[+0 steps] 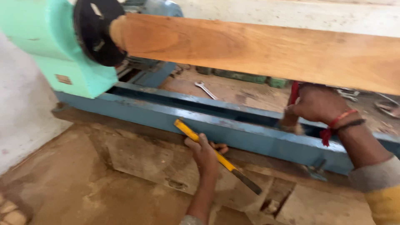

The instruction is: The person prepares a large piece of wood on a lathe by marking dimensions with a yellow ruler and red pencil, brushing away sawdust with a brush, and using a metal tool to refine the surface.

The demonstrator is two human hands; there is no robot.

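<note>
A long brown wooden workpiece (258, 50) is mounted across a wood lathe, its left end against the black faceplate (96, 31). My left hand (205, 153) grips a yellow-handled chisel (216, 155) low in front of the blue lathe bed (216, 125), with the dark end pointing down to the right. My right hand (316, 104), with red and black wrist threads, reaches under the workpiece and holds a red-handled tool (293, 93) over the bed; most of that tool is hidden.
The mint-green headstock (54, 46) stands at the left. A silver wrench (206, 89) lies on the dusty floor behind the bed. Sawdust-covered stone slabs (125, 179) lie in front. A pale wall (18, 112) closes the left side.
</note>
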